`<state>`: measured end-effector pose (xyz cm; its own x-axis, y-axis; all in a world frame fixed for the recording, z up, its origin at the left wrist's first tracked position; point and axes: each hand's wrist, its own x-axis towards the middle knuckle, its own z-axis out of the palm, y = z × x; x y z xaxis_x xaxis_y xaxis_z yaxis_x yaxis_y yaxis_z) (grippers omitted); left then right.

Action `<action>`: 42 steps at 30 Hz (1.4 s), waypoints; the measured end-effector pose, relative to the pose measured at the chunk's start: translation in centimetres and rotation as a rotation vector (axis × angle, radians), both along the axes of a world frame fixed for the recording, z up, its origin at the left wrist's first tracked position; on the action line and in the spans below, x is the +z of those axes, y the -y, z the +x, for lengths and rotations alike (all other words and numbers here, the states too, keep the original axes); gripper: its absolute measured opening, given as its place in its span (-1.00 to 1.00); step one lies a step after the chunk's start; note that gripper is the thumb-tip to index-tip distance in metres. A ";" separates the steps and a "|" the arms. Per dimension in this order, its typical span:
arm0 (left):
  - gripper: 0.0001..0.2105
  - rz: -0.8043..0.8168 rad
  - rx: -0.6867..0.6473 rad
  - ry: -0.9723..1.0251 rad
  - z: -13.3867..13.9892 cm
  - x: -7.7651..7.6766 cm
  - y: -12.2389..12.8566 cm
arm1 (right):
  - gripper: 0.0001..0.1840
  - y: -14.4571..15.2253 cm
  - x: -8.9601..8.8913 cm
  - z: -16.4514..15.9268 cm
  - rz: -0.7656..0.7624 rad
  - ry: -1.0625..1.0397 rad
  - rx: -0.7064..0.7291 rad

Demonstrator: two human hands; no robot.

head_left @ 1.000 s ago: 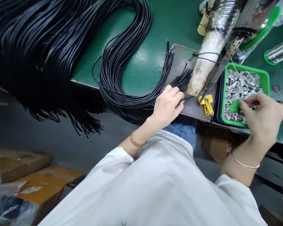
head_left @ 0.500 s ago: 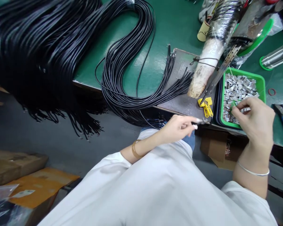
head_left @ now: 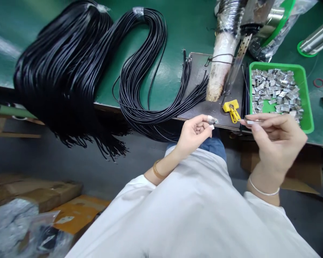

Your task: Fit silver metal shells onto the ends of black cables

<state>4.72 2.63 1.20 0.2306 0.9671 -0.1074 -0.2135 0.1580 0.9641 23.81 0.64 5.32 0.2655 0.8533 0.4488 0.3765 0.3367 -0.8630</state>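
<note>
My left hand (head_left: 195, 134) is closed in a pinch at the bench's front edge, with white wraps on its fingertips. Between thumb and forefinger is a small metal piece (head_left: 215, 121). To the right, my right hand (head_left: 280, 138) is also closed; thumb and fingers pinch something thin, mostly hidden, that I cannot make out. Its fingertips are close to a yellow plastic clip-like holder (head_left: 234, 114) and the front of a green tray (head_left: 308, 104). Many small silvery metal parts (head_left: 285, 91) lie in that tray.
Bundled black cables (head_left: 136, 71) curve over the green bench (head_left: 191, 21), their ends on a grey board (head_left: 200, 66). A larger cable bundle (head_left: 64, 64) hangs over the front edge. A wrapped white rod-like object (head_left: 216, 79), a metal-tipped tool (head_left: 238, 61) and a wire spool (head_left: 314, 37) stand right.
My right hand has moved left from over the green tray toward the yellow holder. My left hand keeps its pinch on the small metal piece. The camera view has shifted.
</note>
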 end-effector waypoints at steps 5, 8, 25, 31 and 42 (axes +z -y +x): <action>-0.74 -0.080 -0.090 0.112 -0.3 0.7 -0.5 | -0.93 0.1 -1.3 -2.3 0.028 0.233 -0.035; -0.72 -0.059 -0.131 0.139 -0.5 0.7 -0.8 | -0.96 -0.1 -1.5 -2.8 -0.068 0.132 0.093; -0.67 -0.128 -0.397 0.150 -0.4 0.7 -2.1 | -0.80 -0.2 -1.8 -1.9 -0.007 0.383 0.170; -0.78 -0.087 -0.405 0.225 -0.7 0.3 -2.6 | -0.92 -0.8 -2.4 -1.8 -0.137 0.073 0.279; -0.86 -0.030 -0.083 0.090 0.4 0.9 -2.5 | -0.68 -0.7 -1.9 -2.0 0.196 0.269 0.052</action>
